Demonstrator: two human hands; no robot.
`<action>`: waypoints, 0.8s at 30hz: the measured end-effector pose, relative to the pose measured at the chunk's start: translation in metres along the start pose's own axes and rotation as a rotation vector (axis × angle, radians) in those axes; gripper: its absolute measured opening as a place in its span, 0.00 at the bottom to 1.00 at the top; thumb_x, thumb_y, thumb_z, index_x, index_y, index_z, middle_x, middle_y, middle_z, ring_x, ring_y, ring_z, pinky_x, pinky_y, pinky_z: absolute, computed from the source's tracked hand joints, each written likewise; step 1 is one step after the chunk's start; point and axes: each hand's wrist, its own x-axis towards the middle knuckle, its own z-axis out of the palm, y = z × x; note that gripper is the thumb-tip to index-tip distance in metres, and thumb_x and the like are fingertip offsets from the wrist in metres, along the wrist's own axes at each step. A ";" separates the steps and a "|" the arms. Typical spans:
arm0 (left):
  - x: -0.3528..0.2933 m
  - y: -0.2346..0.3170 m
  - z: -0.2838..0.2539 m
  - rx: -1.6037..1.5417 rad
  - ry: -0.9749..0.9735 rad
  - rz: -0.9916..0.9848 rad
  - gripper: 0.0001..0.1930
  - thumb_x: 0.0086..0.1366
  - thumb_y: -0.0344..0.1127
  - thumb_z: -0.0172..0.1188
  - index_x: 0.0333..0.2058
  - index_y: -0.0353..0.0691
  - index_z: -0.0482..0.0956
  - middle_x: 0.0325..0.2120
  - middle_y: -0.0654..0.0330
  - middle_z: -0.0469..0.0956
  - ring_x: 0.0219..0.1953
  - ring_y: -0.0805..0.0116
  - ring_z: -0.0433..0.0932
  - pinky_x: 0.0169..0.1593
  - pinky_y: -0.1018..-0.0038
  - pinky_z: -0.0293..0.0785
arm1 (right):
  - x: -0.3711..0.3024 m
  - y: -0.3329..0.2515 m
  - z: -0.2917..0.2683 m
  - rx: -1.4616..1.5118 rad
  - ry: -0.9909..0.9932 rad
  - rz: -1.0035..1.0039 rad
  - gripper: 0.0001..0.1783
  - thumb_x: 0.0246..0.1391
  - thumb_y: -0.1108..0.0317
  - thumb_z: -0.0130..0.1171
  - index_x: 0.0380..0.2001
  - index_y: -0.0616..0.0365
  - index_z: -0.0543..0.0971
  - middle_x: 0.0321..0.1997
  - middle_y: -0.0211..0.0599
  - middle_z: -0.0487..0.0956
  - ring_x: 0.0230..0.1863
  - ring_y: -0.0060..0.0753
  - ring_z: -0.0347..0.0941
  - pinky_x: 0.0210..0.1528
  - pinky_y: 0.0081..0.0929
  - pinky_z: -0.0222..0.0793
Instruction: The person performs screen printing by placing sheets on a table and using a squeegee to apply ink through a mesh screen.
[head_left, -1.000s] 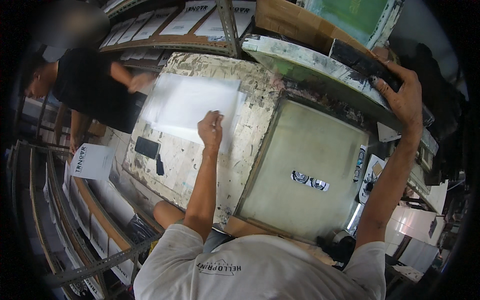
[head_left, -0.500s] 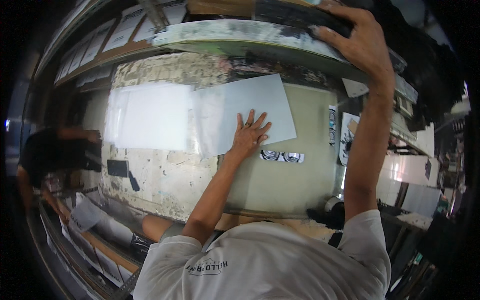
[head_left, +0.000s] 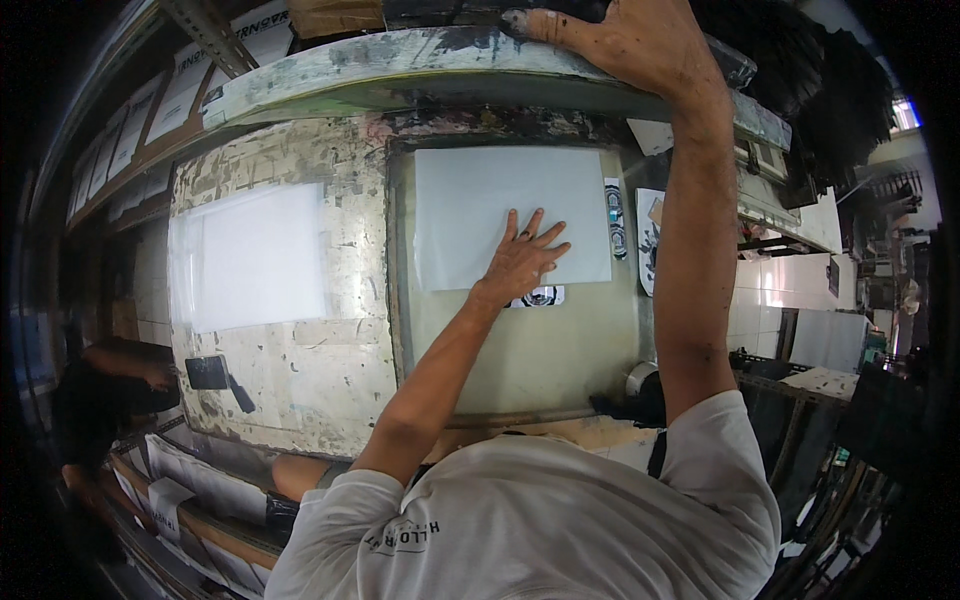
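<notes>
While my left hand (head_left: 520, 264) is resting, fingers spread wide, on the pale rectangular sheet (head_left: 465, 200), I'm judging it laid on the greenish-beige panel (head_left: 520, 360), unreleased. Right hand (head_left: 645, 45) is touching the raised paint-smeared frame (head_left: 400, 55); can't tell its grip. White stacked sheets (head_left: 260, 250) are remaining on the chipped cream desk (head_left: 340, 380).

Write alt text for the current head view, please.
A person's left hand lies spread on a white sheet over a pale board, while the right hand, partly cut off, is at a raised, stained frame. More white sheets lie to the left.
</notes>
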 end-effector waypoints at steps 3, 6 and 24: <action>-0.004 0.005 0.003 0.000 0.007 0.015 0.23 0.70 0.42 0.55 0.63 0.58 0.74 0.73 0.68 0.55 0.77 0.54 0.42 0.75 0.39 0.28 | 0.000 0.001 -0.001 0.003 -0.019 0.029 0.28 0.41 0.48 0.75 0.41 0.58 0.87 0.38 0.50 0.86 0.42 0.48 0.81 0.49 0.39 0.75; -0.005 0.009 0.003 -0.005 -0.010 0.003 0.23 0.69 0.43 0.55 0.63 0.58 0.73 0.73 0.68 0.55 0.77 0.54 0.42 0.75 0.41 0.28 | -0.002 -0.005 -0.001 0.012 -0.004 0.012 0.29 0.41 0.48 0.75 0.41 0.58 0.87 0.38 0.50 0.86 0.42 0.48 0.80 0.49 0.40 0.74; -0.012 0.012 0.011 -0.116 0.139 0.065 0.25 0.71 0.46 0.53 0.66 0.53 0.69 0.71 0.61 0.60 0.75 0.50 0.49 0.73 0.36 0.31 | -0.003 -0.005 0.001 -0.011 -0.009 0.016 0.27 0.40 0.50 0.76 0.41 0.57 0.87 0.39 0.48 0.86 0.41 0.47 0.81 0.49 0.38 0.74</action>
